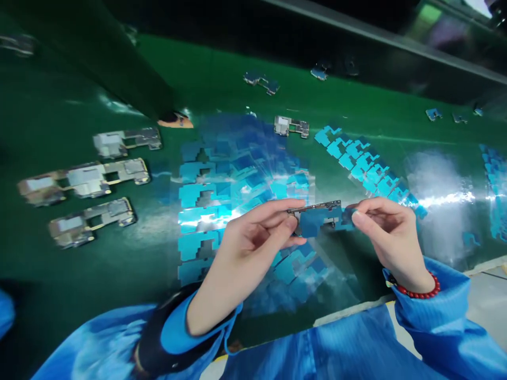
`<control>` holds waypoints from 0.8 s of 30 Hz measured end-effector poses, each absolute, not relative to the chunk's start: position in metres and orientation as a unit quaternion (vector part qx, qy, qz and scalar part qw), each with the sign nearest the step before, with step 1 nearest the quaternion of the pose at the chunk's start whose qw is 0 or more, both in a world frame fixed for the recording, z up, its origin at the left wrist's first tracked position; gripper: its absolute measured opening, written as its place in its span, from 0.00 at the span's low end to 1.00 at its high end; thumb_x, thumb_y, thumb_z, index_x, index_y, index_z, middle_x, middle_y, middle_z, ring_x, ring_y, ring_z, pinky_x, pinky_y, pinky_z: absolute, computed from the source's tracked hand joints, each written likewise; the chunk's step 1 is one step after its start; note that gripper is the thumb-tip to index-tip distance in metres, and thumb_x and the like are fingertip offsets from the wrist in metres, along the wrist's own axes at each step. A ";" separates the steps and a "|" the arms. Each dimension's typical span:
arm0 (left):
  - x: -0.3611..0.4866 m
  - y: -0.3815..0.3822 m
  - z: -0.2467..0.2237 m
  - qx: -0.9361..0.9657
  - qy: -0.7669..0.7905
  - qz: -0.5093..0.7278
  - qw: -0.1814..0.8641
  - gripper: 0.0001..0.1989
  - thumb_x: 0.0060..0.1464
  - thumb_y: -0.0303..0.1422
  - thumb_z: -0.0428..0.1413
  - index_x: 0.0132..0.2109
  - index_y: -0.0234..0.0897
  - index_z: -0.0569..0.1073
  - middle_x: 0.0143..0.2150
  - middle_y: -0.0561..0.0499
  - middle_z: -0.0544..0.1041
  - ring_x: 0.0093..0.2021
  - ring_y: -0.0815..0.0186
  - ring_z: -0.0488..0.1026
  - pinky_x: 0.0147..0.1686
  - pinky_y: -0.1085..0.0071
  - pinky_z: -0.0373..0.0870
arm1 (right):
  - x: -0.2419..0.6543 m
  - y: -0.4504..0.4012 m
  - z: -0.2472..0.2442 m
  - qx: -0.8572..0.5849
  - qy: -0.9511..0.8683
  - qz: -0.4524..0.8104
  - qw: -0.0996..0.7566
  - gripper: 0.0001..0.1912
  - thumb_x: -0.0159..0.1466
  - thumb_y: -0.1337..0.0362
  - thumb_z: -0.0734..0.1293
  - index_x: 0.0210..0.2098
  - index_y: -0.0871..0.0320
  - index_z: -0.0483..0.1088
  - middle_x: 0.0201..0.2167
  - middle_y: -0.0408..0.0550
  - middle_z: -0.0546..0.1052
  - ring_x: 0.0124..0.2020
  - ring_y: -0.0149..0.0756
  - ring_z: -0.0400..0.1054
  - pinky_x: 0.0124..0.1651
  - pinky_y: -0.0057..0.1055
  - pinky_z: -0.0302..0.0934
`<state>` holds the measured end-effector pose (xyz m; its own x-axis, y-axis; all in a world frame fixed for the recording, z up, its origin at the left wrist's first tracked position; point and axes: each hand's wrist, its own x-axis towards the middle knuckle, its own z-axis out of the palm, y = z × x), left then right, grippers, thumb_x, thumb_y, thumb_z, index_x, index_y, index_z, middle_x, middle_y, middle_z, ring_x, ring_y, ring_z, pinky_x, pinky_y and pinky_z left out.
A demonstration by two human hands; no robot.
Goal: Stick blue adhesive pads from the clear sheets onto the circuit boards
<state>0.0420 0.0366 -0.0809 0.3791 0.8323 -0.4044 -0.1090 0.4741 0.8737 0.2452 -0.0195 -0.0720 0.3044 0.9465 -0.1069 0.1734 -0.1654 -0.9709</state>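
Observation:
My left hand (253, 245) is closed on the left end of a small circuit board (335, 205), holding it tilted above the bench. A blue film piece (312, 222) lies over the board's face and reaches past its right end. There, my right hand (392, 232) pinches the film's end between thumb and fingers. Below and behind my left hand, clear sheets carry several blue film cut-outs (190, 195). The fingertips of my left hand hide part of the board.
Several circuit boards (87, 179) lie at left on the green mat (150, 274). Another board (291, 126) sits behind the sheets. A strip of blue cut-outs (358, 163) runs diagonally at right. A dark ledge (356, 42) crosses the back.

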 end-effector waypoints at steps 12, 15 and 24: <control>0.038 0.035 -0.078 0.366 0.433 0.324 0.758 0.07 0.53 0.33 0.62 0.39 0.48 0.83 0.37 0.55 0.84 0.36 0.65 0.81 0.39 0.70 0.83 | 0.243 -0.017 -0.067 -0.634 -0.455 0.396 0.484 0.03 0.58 0.67 0.74 0.31 0.52 0.78 0.33 0.42 0.82 0.38 0.32 0.77 0.44 0.28 0.72; 0.038 0.034 -0.074 0.352 0.412 0.322 0.776 0.09 0.52 0.31 0.62 0.40 0.48 0.83 0.39 0.54 0.85 0.42 0.59 0.82 0.39 0.68 0.83 | 0.242 -0.015 -0.067 -0.649 -0.454 0.383 0.476 0.02 0.57 0.65 0.75 0.29 0.53 0.78 0.31 0.42 0.82 0.33 0.33 0.78 0.40 0.29 0.74; 0.039 0.030 -0.064 0.394 0.461 0.298 0.737 0.15 0.48 0.29 0.62 0.44 0.46 0.82 0.42 0.51 0.85 0.42 0.55 0.82 0.41 0.63 0.83 | 0.235 -0.011 -0.061 -0.656 -0.462 0.374 0.464 0.04 0.55 0.63 0.76 0.27 0.53 0.78 0.24 0.40 0.80 0.24 0.30 0.76 0.29 0.23 0.74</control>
